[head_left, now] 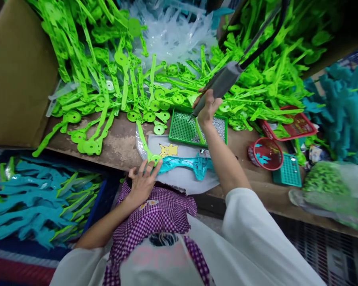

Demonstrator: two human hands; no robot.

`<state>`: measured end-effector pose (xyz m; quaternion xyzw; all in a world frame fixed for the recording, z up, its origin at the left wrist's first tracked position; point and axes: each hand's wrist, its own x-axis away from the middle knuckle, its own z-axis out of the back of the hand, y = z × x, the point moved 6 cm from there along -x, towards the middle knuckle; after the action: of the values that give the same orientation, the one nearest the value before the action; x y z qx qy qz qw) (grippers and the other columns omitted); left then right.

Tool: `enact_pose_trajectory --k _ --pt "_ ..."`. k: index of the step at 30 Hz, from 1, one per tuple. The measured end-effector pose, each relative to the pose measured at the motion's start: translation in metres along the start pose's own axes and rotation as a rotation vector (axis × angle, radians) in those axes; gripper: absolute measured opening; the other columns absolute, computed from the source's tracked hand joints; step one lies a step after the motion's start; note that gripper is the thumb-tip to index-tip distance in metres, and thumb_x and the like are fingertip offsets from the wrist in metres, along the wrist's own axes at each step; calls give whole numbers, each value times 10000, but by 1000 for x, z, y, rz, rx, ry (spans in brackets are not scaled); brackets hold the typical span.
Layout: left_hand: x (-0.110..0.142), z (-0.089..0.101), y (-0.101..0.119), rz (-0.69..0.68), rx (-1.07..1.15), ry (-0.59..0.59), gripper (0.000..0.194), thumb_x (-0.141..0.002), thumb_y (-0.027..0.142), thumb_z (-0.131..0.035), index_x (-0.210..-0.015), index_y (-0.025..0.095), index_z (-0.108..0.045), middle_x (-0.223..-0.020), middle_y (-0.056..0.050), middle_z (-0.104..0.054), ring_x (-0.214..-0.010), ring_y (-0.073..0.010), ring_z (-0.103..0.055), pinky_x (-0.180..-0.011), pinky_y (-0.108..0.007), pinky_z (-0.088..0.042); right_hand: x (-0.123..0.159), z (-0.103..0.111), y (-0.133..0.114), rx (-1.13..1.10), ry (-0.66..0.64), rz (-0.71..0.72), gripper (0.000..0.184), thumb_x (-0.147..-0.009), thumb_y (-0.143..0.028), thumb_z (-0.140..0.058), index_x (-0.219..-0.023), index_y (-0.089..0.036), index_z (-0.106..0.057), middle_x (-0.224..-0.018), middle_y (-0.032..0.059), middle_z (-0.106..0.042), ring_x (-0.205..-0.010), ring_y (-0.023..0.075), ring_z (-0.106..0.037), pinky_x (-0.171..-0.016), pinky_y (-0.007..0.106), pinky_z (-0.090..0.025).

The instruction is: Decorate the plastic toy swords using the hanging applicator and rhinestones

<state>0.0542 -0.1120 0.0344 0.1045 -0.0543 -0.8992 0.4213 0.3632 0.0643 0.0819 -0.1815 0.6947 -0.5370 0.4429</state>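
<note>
Head view: your right hand [208, 108] is closed around a grey driver [219, 85], its tip lowered over the green tray [181, 129] of screws. Your left hand [141, 180] rests with fingers spread on the round end of a green part [146, 147], pressing it against a teal part [186, 163]; both lie on a white sheet [181, 180] at the tabletop [119, 143] edge. Whether the tip touches a screw is probably too small to tell. Green pieces [113, 75] pile behind; a red basket [265, 153] sits right.
</note>
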Motion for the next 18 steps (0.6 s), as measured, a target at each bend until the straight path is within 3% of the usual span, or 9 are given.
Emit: enact_pose_trajectory --k 5,10,15,18 --pt "2 -3 0 14 -5 49 584 -931 188 -602 -1481 369 -528 -1308 -124 -640 -1338 -333 -454 -1041 -511 -263 2 1 3 36 39 -21 622 -826 -865 -406 -824 -261 -553 -512 -57 -454 -516 147 -581 -458 302 -394" --pt "3 -9 -4 51 56 -26 653 -895 175 -629 -1492 407 -504 -1343 -117 -595 -1391 -359 -402 -1112 -530 -205 3 2 5 122 -10 22 673 -894 -839 -283 -889 -234 -578 -575 -28 -479 -598 180 -652 -505 328 -476" --pt "2 -10 -6 73 78 -42 664 -886 175 -645 -1487 420 -506 -1360 -116 -578 -1412 -368 -375 -1135 -542 -180 3 5 7 133 16 -2 636 -873 -846 -341 -872 -252 -567 -532 -46 -458 -535 156 -607 -466 307 -431" --pt "2 -10 -6 85 101 -49 671 -873 152 -654 -1472 424 -524 -1361 -118 -571 -1415 -373 -371 -1140 -552 -170 3 6 8 124 16 -12 651 -846 -875 -352 -868 -256 -553 -540 -48 -458 -597 158 -623 -495 302 -430"
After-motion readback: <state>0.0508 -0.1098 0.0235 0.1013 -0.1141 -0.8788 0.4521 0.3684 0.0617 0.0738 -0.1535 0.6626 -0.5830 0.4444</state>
